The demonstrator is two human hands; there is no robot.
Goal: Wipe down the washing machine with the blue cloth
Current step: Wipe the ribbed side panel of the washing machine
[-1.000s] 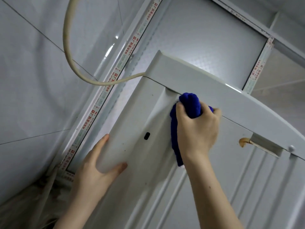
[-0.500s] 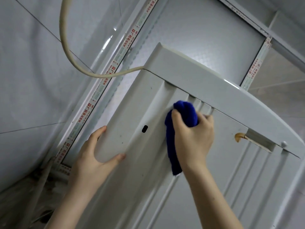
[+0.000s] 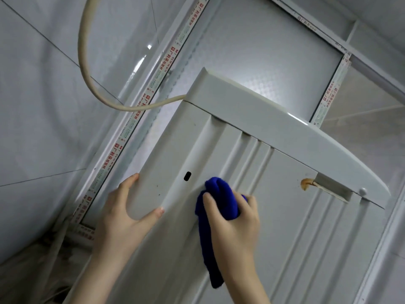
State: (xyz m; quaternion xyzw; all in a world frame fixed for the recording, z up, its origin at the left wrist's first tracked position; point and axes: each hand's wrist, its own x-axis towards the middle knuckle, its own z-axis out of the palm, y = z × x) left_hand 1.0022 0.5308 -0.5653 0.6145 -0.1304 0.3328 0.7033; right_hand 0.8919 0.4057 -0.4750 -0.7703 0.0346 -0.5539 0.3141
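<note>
Head view looks at a tilted angle on the washing machine (image 3: 295,227), a white cabinet that fills the middle and the right of the picture, with long pressed ribs on the panel that faces us and a smooth top band (image 3: 274,130) above them. Behind it are a grey tiled wall (image 3: 43,95) and a pale frame (image 3: 140,115) with a protective strip printed in red. The machine is near to both, so the person works, I think, from the free side. A cream hose (image 3: 86,69) hangs in a loop from above and enters at the upper back corner of the machine, well apart from both hands. The left hand (image 3: 122,216) grips the corner edge of the cabinet, the thumb flat on the panel and the fingers bent round the edge. In my judgement it is there to steady the person against the push of the other hand. The right hand (image 3: 234,227) is closed round the blue cloth (image 3: 221,198), which is bunched in a thick pad and pressed on the ribbed panel, just below and right of a small black slot (image 3: 187,176). A loose tail of the cloth hangs down beside the wrist. Such a pad probably gives firmer pressure in the grooves. Farther right, under the top band, a small brown piece (image 3: 305,184) shows at a recess; I cannot tell if it is rust or a part.
</note>
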